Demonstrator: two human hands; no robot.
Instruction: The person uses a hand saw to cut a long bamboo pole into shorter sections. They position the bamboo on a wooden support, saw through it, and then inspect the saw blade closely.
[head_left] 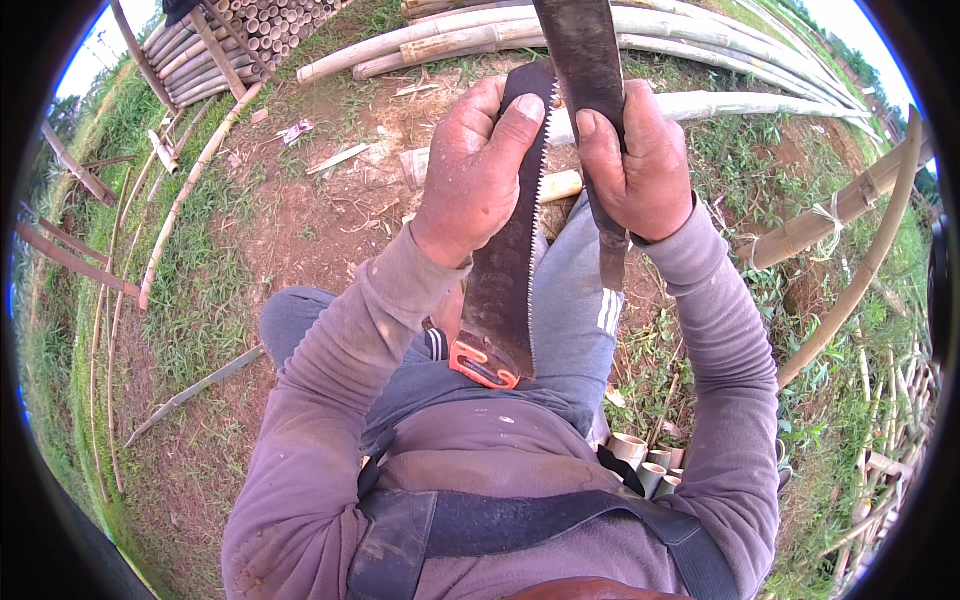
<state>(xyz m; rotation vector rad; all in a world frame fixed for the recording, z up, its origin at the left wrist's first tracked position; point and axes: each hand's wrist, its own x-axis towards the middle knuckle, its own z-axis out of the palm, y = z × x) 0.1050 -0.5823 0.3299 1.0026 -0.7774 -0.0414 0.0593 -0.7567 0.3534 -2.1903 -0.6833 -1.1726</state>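
Observation:
My left hand (470,180) is closed round the upper end of a handsaw (507,265), thumb pressed on the dark blade. The saw's teeth face right, and its orange handle (484,364) is down at my lap. In my right hand (640,165) is a dark, broad machete (585,60), gripped low down with the thumb along it. Its wide part rises past the top edge of the view, and a narrow end shows below my fist. The two blades are close together, the machete just right of the saw's teeth.
Pale bamboo poles (500,32) lie across the ground ahead, with stacked cut bamboo (265,35) at the far left. Short bamboo tubes (628,448) are by my right hip. A bamboo rail (840,215) slants at right. A long flat strip (195,392) lies left of my knee.

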